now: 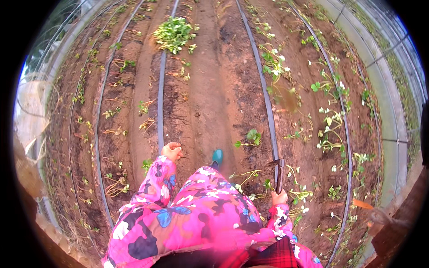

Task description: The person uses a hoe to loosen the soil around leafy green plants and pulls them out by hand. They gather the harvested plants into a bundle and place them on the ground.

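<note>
My right hand is closed around the handle of a small hand tool; its dark metal head points away from me, over a drip irrigation tape. My left hand is held out at the left with its fingers curled, near the end of another drip tape; whether something small lies between the fingertips cannot be told. Between the hands, a teal boot shows on the bare soil path. A low leafy plant grows beyond the tool, left of the right-hand tape.
A heap of pulled leafy plants lies over the left tape farther up. Rows of small plants and more drip tapes run along both sides. Pale sheeting and metal framing edge the plot at the right.
</note>
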Available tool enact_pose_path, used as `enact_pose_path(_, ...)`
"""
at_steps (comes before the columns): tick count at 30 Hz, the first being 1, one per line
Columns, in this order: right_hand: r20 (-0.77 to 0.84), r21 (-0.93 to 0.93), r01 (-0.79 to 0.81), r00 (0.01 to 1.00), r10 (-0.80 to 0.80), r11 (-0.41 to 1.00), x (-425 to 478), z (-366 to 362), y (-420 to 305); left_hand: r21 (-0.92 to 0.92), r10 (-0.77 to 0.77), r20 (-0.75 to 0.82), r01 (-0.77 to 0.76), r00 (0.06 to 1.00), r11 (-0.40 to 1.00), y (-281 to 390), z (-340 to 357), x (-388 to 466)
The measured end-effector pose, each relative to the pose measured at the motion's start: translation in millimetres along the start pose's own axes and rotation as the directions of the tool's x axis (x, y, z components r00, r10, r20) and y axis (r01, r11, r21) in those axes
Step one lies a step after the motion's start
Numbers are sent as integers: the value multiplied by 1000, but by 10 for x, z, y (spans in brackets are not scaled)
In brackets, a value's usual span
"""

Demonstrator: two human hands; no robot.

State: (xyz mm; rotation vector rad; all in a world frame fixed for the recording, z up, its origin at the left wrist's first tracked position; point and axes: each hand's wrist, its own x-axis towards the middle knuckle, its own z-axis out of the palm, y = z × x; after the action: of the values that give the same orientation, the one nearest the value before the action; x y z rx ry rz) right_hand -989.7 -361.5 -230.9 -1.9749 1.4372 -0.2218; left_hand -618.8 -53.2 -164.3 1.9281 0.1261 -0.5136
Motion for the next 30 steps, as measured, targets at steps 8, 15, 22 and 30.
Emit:
enact_pose_path(8, 12, -33, 195, 981, -194, 980, 342, 75, -676, -175, -54, -102, 35, 993, 984, -140, -622, 52)
enact_pose_path(15, 116, -106, 261, 962, -249, 960, 871, 528, -1549, -350, -171, -160, 106, 972, 931, -273, -898, 941)
enact_pose_path(22, 125, -171, 265, 961, -246, 949, 1395, 644, -2976, -427, -103, -70, 63, 992, 902, 691, -1269, 1867)
enact_pose_path(30, 138, -173, 239, 966, -217, 955, 1892, 782, -3934, -467, -66, -34, 43, 997, 883, 1233, -1483, 2622)
